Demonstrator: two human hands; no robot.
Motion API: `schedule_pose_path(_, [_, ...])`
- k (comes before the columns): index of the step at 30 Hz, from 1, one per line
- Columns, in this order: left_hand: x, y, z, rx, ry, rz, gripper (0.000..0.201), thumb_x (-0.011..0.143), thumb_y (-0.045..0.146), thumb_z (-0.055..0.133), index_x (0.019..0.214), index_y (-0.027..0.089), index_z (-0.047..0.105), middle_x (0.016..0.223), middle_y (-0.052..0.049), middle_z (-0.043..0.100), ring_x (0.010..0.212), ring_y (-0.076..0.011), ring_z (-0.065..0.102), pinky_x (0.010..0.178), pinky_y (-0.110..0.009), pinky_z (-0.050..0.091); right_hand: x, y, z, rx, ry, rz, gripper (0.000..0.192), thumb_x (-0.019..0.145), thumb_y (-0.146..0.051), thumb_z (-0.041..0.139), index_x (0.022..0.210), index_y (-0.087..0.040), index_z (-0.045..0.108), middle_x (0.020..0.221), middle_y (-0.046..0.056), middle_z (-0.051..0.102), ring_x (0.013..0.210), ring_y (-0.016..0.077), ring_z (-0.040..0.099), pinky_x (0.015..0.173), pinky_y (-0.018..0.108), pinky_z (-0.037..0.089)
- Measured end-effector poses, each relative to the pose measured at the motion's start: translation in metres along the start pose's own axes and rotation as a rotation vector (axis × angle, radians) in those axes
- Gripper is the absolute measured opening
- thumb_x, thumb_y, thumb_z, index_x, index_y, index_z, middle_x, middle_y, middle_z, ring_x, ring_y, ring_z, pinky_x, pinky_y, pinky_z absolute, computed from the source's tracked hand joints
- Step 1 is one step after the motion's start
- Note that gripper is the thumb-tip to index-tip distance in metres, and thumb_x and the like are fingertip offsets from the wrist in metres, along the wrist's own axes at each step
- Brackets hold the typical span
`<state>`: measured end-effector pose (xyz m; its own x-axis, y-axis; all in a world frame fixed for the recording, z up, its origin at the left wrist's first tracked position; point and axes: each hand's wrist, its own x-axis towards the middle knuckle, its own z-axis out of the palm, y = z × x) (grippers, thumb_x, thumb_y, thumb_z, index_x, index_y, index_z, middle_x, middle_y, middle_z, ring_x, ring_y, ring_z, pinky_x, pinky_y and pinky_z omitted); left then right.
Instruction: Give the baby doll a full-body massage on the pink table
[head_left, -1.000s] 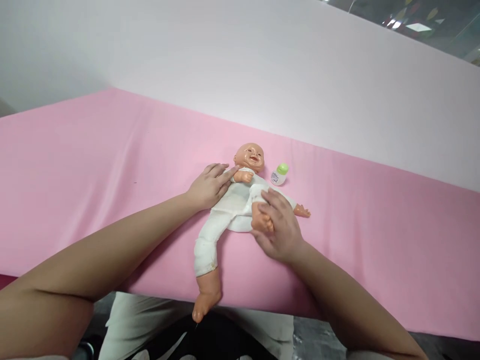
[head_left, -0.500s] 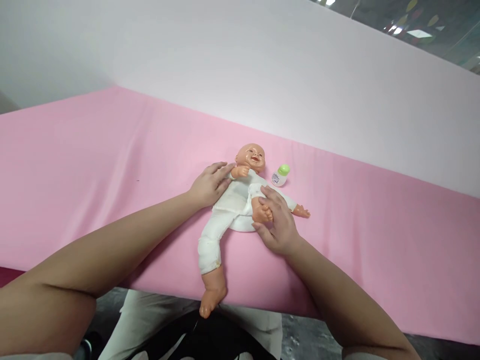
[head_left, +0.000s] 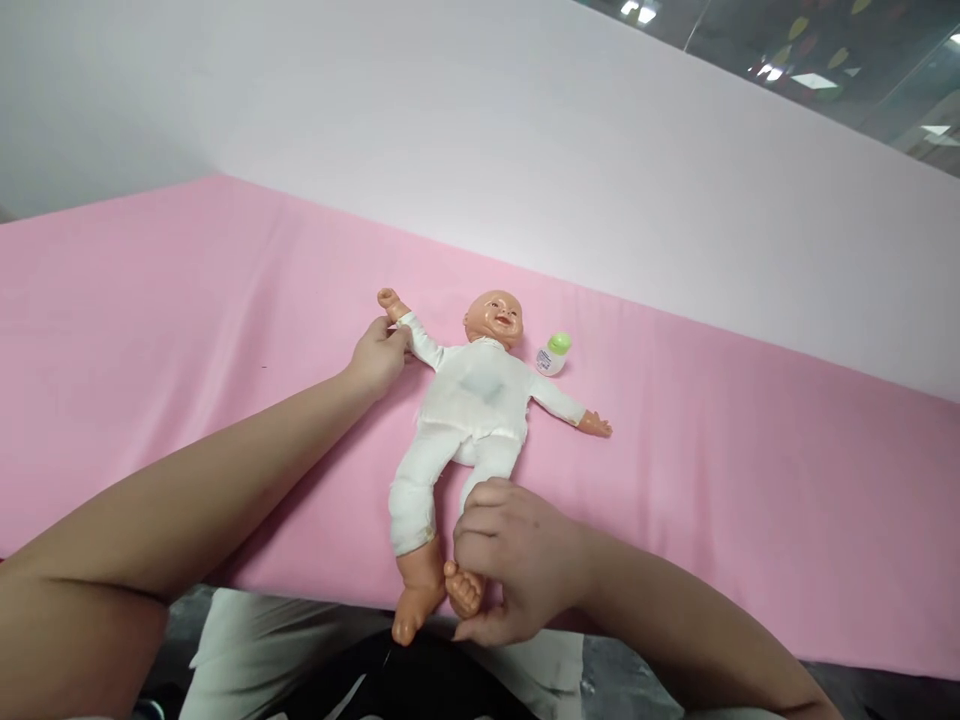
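**Two hands on doll, limbs extended**

Your left hand (head_left: 379, 355) pinches the doll (head_left: 469, 410)'s sleeve at 10 o'clock; your right hand (head_left: 506, 570) closes around its foot at 6, apparently straightening it flat on the pink sheet (head_left: 187, 330). Bottle (head_left: 553, 354) beside its head.

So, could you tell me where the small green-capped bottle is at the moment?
In the head view, the bottle lies on the pink cloth just right of the doll's head, above its outstretched arm, clear of both hands.

Pink-covered table (head_left: 187, 330): doll (head_left: 469, 410) lying face-up, small green-capped bottle (head_left: 553, 355) beside head.
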<state>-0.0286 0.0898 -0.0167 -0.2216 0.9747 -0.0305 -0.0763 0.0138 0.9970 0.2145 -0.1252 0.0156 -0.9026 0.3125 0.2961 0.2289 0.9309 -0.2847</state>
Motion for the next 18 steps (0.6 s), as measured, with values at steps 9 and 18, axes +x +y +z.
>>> schedule_pose_path(9, [-0.030,0.007,-0.003,0.524,-0.180,0.549,0.055,0.106,0.046,0.051,0.154,0.021,0.053,0.143,-0.013,0.068,0.120,-0.0273,0.068,0.103,-0.044,0.059,-0.003,-0.011,-0.014,-0.140,0.360,-0.017,0.036,0.089,-0.059,0.070,0.104,-0.026,0.066,0.106,0.007,0.080,0.097,0.0288,0.071,0.085,0.049,0.055])
schedule_pose_path(18, [-0.040,0.005,0.004,0.967,-0.401,0.973,0.050,0.106,0.035,0.050,0.154,0.031,0.064,0.151,-0.012,0.062,0.150,-0.0369,0.045,0.127,-0.061,0.038,-0.012,0.046,-0.030,-0.346,0.673,0.343,0.067,0.092,-0.027,0.070,0.156,-0.025,0.048,0.160,0.017,0.059,0.152,0.0414,0.053,0.119,0.069,0.050])
